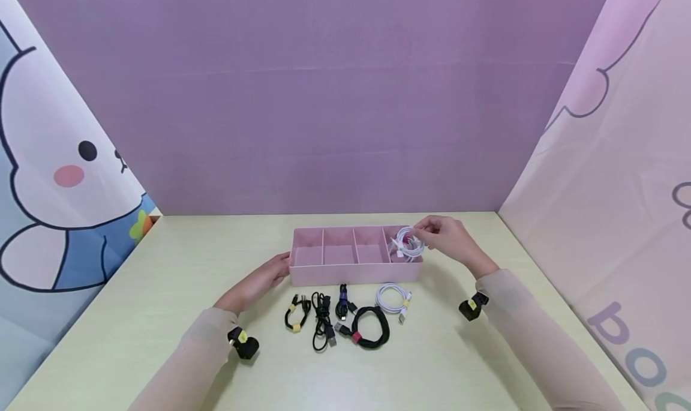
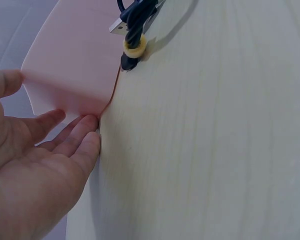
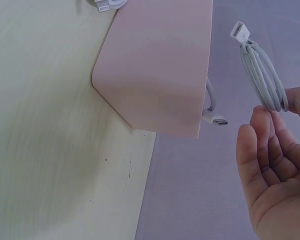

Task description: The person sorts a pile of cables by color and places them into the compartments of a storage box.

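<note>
I judge the work to be at an early part, because in the head view I see cable only at the right end of the pink box (image 1: pixel 353 274), which stands in the lower middle of the frame, while five coils lie outside. These are, from left to right along the bottom middle, a short black cable with yellow ties (image 1: pixel 306 308), a thin black cable (image 1: pixel 322 321), a dark bundle with a violet tie (image 1: pixel 342 303), a black ring with a red tie (image 1: pixel 385 329) and a white coil (image 1: pixel 391 286), all on the tabletop (image 1: pixel 410 369). My right grip (image 1: pixel 448 238) pinches the white cable (image 3: pixel 262 77) between thumb and fingers, above the right end of the box; this cable is not yet released. My left grip (image 1: pixel 267 277) is loosely spread, with its fingertips touching the left end of the box. The white cable is wound in several loose loops, and its flat connector points to the upper left in the right wrist view. Another connector (image 3: pixel 217 120) sticks out past the box rim there, and I cannot tell if it belongs to the same cable.
</note>
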The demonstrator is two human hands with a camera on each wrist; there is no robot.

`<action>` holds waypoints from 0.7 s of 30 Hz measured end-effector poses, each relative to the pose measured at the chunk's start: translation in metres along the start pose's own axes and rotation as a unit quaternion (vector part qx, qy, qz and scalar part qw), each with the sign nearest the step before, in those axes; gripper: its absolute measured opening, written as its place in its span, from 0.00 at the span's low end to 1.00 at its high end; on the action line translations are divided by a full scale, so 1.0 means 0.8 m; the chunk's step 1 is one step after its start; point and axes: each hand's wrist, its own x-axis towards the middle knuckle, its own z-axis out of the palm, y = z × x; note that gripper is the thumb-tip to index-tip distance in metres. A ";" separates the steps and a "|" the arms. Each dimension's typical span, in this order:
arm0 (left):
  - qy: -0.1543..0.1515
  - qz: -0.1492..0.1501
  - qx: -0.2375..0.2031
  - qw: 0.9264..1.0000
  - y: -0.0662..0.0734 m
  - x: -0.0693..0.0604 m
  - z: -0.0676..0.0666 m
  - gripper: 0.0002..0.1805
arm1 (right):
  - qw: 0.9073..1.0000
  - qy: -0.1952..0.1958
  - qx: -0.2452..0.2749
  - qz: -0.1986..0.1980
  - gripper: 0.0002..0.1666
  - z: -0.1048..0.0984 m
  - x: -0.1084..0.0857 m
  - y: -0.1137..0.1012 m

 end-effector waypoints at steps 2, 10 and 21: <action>0.001 -0.002 -0.002 1.000 0.000 0.000 0.000 0.35 | 1.000 0.001 0.000 0.002 0.13 0.000 0.001 0.000; 0.005 -0.005 -0.008 1.000 -0.001 0.001 0.000 0.35 | 1.000 0.011 0.000 0.008 0.13 0.000 0.005 0.000; 0.004 -0.002 -0.006 1.000 0.000 0.000 0.001 0.36 | 1.000 0.015 0.002 0.020 0.16 0.005 0.010 -0.001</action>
